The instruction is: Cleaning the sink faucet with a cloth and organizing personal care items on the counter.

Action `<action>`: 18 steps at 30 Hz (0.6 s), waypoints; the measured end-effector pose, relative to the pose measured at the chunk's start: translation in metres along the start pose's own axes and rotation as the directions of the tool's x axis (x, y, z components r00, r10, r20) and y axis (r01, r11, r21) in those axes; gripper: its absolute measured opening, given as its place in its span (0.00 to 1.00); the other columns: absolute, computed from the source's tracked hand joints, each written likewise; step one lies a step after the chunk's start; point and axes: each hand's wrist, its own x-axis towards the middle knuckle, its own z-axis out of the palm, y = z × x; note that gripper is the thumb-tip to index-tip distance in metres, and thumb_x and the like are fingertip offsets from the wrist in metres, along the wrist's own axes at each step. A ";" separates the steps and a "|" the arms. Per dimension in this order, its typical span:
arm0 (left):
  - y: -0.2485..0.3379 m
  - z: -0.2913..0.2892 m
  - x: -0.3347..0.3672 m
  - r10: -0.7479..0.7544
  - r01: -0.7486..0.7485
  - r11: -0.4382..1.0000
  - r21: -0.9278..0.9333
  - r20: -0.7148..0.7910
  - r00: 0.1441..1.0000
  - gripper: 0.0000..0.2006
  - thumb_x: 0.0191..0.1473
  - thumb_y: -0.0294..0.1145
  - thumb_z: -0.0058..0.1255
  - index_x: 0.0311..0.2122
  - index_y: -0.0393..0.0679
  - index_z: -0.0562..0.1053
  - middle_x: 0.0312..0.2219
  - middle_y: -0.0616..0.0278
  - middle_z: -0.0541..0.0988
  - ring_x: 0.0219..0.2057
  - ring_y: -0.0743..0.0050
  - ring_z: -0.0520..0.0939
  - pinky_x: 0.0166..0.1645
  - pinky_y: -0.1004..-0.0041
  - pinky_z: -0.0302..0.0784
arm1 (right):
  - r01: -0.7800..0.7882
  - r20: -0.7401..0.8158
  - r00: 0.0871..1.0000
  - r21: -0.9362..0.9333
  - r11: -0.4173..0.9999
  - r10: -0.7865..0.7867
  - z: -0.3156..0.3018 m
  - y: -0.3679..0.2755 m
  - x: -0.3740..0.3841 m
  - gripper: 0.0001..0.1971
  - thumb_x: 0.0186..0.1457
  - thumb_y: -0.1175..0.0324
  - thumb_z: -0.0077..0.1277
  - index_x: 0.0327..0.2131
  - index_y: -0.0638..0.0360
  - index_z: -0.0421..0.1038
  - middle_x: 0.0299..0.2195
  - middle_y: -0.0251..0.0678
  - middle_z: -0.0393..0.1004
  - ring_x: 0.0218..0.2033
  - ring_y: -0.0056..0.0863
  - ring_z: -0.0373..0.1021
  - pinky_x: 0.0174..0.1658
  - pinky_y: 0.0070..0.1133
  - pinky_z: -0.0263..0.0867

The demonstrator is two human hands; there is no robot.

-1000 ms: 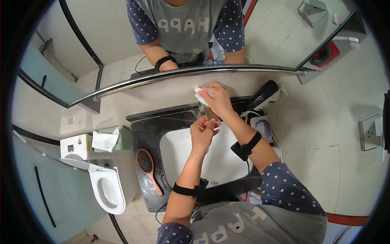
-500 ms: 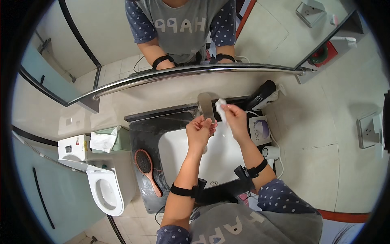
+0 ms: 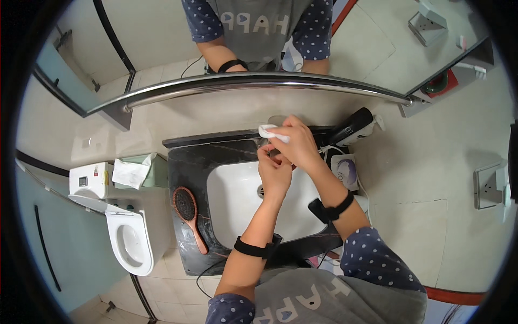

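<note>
"Why lean so far over the black surface (image 3: 216, 154)?"

"Probably because the faucet (image 3: 277, 119) is beyond the white sink (image 3: 226, 202), at its far edge."

"And the grip?"

"The left hand (image 3: 275, 175) curls inward near the faucet; whether it's gripping, I can't tell. The right hand (image 3: 299, 143) pinches a white wad (image 3: 273, 133), tissue or cloth, at the faucet, perhaps to keep it bunched."

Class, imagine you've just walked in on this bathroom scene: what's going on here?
A person is at a white sink, the right hand holding a crumpled white cloth or tissue against the faucet. The left hand is close beside it; whether it grips the faucet is hidden. A hairbrush lies on the dark counter, left of the sink.
</note>
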 end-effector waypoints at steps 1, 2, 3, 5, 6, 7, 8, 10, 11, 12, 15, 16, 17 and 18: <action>0.001 0.001 -0.002 -0.001 0.001 1.000 -0.013 -0.008 1.000 0.19 0.54 0.22 0.52 0.47 0.34 0.58 0.25 0.57 0.78 0.29 0.73 0.82 0.32 0.75 0.79 | -0.051 -0.005 0.999 0.174 0.983 0.052 -0.006 -0.001 -0.011 0.12 0.49 0.63 0.59 0.34 0.60 0.79 0.29 0.35 0.69 0.31 0.25 0.69 0.32 0.21 0.64; 0.002 0.003 -0.005 -0.010 0.008 0.998 -0.068 -0.031 0.999 0.20 0.53 0.23 0.53 0.47 0.34 0.58 0.25 0.57 0.78 0.28 0.73 0.81 0.31 0.76 0.78 | -0.100 0.002 0.994 0.343 0.934 0.106 -0.011 0.000 -0.022 0.11 0.51 0.62 0.57 0.34 0.59 0.79 0.27 0.32 0.69 0.30 0.22 0.69 0.31 0.20 0.63; 0.005 0.003 -0.006 -0.016 0.010 0.993 -0.121 -0.054 0.998 0.20 0.53 0.24 0.54 0.46 0.35 0.58 0.24 0.57 0.78 0.26 0.74 0.81 0.30 0.77 0.76 | -0.094 0.012 0.995 0.340 0.936 0.095 -0.014 0.009 -0.031 0.11 0.51 0.62 0.57 0.34 0.59 0.79 0.27 0.32 0.69 0.30 0.22 0.69 0.31 0.20 0.63; 0.014 0.000 -0.010 -0.005 0.004 1.000 -0.031 -0.038 0.999 0.21 0.53 0.25 0.54 0.47 0.34 0.57 0.27 0.55 0.78 0.27 0.73 0.81 0.30 0.76 0.78 | -0.571 0.249 0.769 0.680 0.460 0.589 -0.017 0.034 -0.046 0.12 0.57 0.61 0.51 0.38 0.57 0.77 0.29 0.26 0.70 0.30 0.18 0.68 0.30 0.16 0.61; 0.017 0.002 -0.014 -0.004 0.004 0.998 0.069 0.001 1.000 0.22 0.54 0.26 0.54 0.48 0.34 0.56 0.29 0.53 0.78 0.27 0.72 0.82 0.31 0.76 0.79 | -0.575 0.293 0.726 0.755 0.315 0.621 -0.020 0.040 -0.051 0.13 0.60 0.60 0.48 0.38 0.59 0.75 0.34 0.26 0.73 0.30 0.16 0.67 0.33 0.17 0.61; 0.021 0.008 -0.017 0.041 -0.035 0.995 0.098 -0.053 0.998 0.23 0.50 0.28 0.59 0.46 0.36 0.59 0.22 0.61 0.75 0.21 0.76 0.79 0.26 0.79 0.70 | -0.550 0.414 0.758 0.821 0.154 0.504 -0.013 0.056 -0.054 0.14 0.61 0.58 0.47 0.41 0.58 0.74 0.36 0.27 0.73 0.33 0.16 0.68 0.34 0.17 0.61; 0.022 0.011 -0.020 0.033 -0.029 0.996 0.089 -0.044 0.998 0.23 0.50 0.28 0.59 0.46 0.36 0.59 0.22 0.61 0.75 0.21 0.76 0.79 0.26 0.79 0.70 | -0.531 0.501 0.787 0.847 -0.020 0.360 -0.008 0.073 -0.056 0.15 0.62 0.57 0.46 0.44 0.57 0.72 0.38 0.28 0.73 0.36 0.17 0.68 0.35 0.16 0.61; 0.021 0.002 -0.018 0.054 -0.025 0.968 0.248 -0.112 0.992 0.26 0.48 0.32 0.62 0.45 0.36 0.59 0.19 0.65 0.71 0.19 0.79 0.73 0.25 0.78 0.68 | -0.529 0.520 0.771 0.845 -0.085 0.368 -0.010 0.044 -0.038 0.16 0.62 0.57 0.45 0.45 0.57 0.70 0.39 0.29 0.73 0.38 0.19 0.68 0.37 0.18 0.62; 0.013 -0.002 -0.014 0.073 -0.032 0.962 0.270 -0.146 0.987 0.28 0.45 0.33 0.64 0.45 0.37 0.59 0.18 0.68 0.66 0.18 0.81 0.68 0.24 0.78 0.66 | -0.516 0.531 0.764 0.844 -0.149 0.366 -0.012 0.026 -0.029 0.17 0.62 0.57 0.44 0.47 0.57 0.69 0.40 0.30 0.73 0.39 0.20 0.68 0.39 0.20 0.63; 0.007 -0.004 -0.010 0.073 -0.031 0.961 0.275 -0.144 0.987 0.28 0.45 0.33 0.64 0.45 0.37 0.59 0.18 0.68 0.66 0.18 0.81 0.68 0.24 0.78 0.66 | -0.513 0.530 0.764 0.845 -0.153 0.367 -0.013 0.017 -0.028 0.17 0.62 0.57 0.44 0.47 0.57 0.69 0.40 0.30 0.73 0.39 0.20 0.68 0.39 0.20 0.63; -0.003 -0.004 -0.002 0.107 -0.082 0.976 0.204 -0.113 0.988 0.31 0.46 0.31 0.64 0.47 0.35 0.56 0.19 0.68 0.65 0.14 0.82 0.68 0.17 0.80 0.66 | -0.535 0.531 0.739 0.837 -0.117 0.414 -0.014 0.008 -0.029 0.18 0.63 0.55 0.44 0.45 0.59 0.69 0.39 0.32 0.73 0.38 0.23 0.68 0.41 0.23 0.65; -0.003 -0.001 -0.002 0.092 -0.075 0.987 0.140 -0.119 0.989 0.31 0.45 0.30 0.65 0.47 0.35 0.56 0.19 0.68 0.65 0.14 0.82 0.68 0.16 0.81 0.65 | -0.556 0.580 0.740 0.812 -0.176 0.341 -0.013 0.010 -0.030 0.18 0.63 0.54 0.44 0.45 0.60 0.69 0.39 0.33 0.73 0.38 0.24 0.69 0.42 0.25 0.65; -0.004 0.001 -0.002 0.076 -0.067 0.995 0.077 -0.125 0.989 0.31 0.45 0.28 0.65 0.47 0.35 0.56 0.19 0.68 0.65 0.13 0.82 0.67 0.16 0.81 0.63 | -0.578 0.622 0.738 0.783 -0.232 0.262 -0.012 0.012 -0.031 0.19 0.63 0.53 0.43 0.45 0.60 0.69 0.38 0.34 0.73 0.38 0.25 0.69 0.42 0.26 0.66; -0.004 0.002 -0.001 0.076 -0.067 0.994 0.083 -0.117 0.990 0.31 0.45 0.28 0.65 0.47 0.35 0.56 0.19 0.68 0.65 0.13 0.82 0.67 0.16 0.81 0.63 | -0.570 0.617 0.741 0.786 -0.238 0.266 -0.012 0.015 -0.032 0.19 0.63 0.53 0.43 0.45 0.60 0.69 0.38 0.34 0.73 0.38 0.25 0.69 0.42 0.26 0.66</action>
